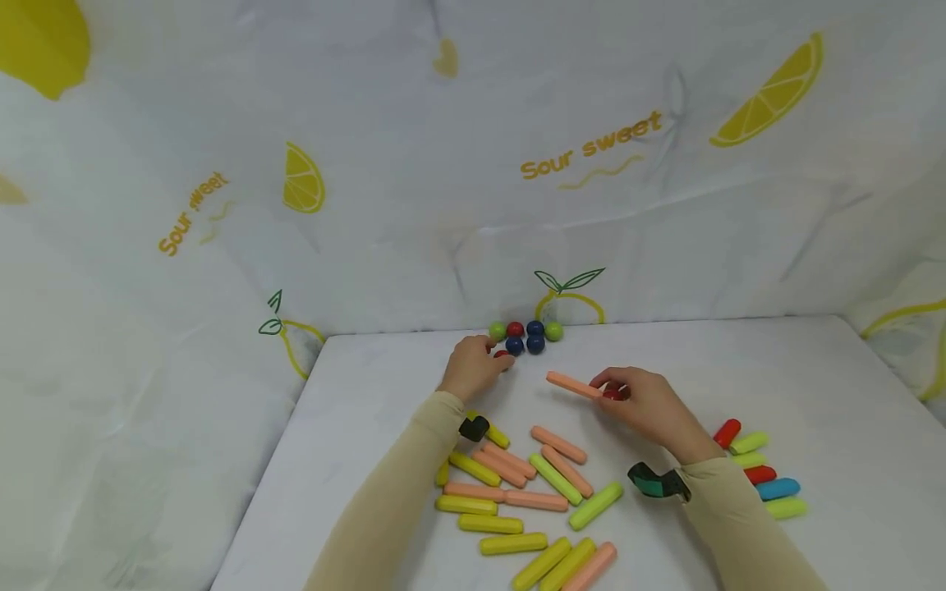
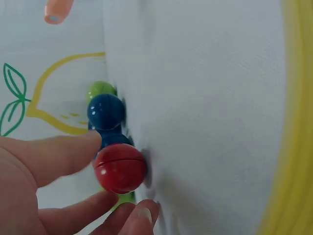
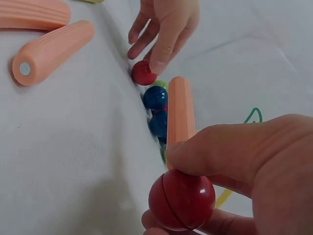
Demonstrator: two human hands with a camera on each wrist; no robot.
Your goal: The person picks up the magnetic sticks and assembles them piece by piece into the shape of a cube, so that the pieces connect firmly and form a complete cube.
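Forward across the counter (image 1: 355, 402), both forearms slant inward in beige sleeves (image 1: 388, 509). The left hand (image 1: 469, 369) reaches farther, knuckles uppermost, its thumb and fingers narrowed around a red ball (image 2: 120, 169) at the near edge of a cluster of blue balls (image 1: 535, 345), red and green ones. The right hand (image 1: 650, 410) is held above the counter, bent toward the left, thumb and fingers pinching a peach-coloured rod (image 1: 571, 383) near one end, with another red ball (image 3: 182, 200) at that end; the rod's free end points toward the left hand.
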